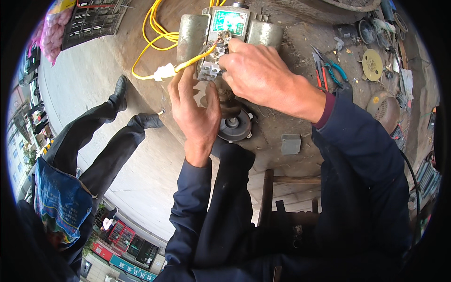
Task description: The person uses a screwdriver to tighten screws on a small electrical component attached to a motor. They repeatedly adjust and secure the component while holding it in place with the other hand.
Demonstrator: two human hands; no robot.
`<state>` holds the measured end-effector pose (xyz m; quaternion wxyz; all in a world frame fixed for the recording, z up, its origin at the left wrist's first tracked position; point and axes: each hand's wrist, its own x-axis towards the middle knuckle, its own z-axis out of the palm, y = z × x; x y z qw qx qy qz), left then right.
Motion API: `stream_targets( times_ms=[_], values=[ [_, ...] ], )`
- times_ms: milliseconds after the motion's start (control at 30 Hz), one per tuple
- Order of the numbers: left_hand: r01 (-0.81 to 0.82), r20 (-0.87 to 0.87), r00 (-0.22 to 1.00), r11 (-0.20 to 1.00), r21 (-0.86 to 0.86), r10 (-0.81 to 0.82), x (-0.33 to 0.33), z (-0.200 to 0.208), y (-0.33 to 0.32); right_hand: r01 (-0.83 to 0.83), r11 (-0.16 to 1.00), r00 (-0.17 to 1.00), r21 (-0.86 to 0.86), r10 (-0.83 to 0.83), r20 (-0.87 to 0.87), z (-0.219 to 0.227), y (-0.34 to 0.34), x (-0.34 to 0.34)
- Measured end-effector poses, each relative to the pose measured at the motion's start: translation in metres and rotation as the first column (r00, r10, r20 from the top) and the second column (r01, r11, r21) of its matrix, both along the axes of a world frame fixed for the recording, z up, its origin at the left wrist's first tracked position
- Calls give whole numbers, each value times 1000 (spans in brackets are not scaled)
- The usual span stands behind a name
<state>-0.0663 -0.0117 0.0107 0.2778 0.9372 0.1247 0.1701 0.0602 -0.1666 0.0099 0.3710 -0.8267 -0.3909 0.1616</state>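
Observation:
A grey electric motor (225, 23) with two rounded metal housings on its sides sits at the top of the view. At its front is a metal terminal block (209, 71), with a yellow cable (196, 58) leading in from the left. My left hand (197, 110) comes from below, thumb and fingertips around the block's near side, the cable crossing over its fingertips. My right hand (260, 75) reaches in from the right with fingers closed at the wires; what its fingertips hold is hidden. White wrapping (164, 72) sits on the cable.
Red-handled pliers (321, 70) and blue-handled pliers (336, 73) lie to the right. Below the motor rests a round dark part (233, 127); a small grey square piece (291, 144) lies nearby. Another person's legs (110, 145) extend at the left. A wooden stool (266, 197) stands near me.

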Motion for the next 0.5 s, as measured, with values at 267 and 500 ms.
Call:
stream_targets(
  times_ms=[267, 500],
  values=[
    [168, -223, 963, 984, 67, -149, 20, 21, 11, 17, 1000, 1000, 9, -17, 0, -3, -1, -4],
    [124, -126, 985, 992, 19, -121, 2, 3, 14, 5, 1000, 996, 19, -3, -87, 1, -5, -3]
  ],
)
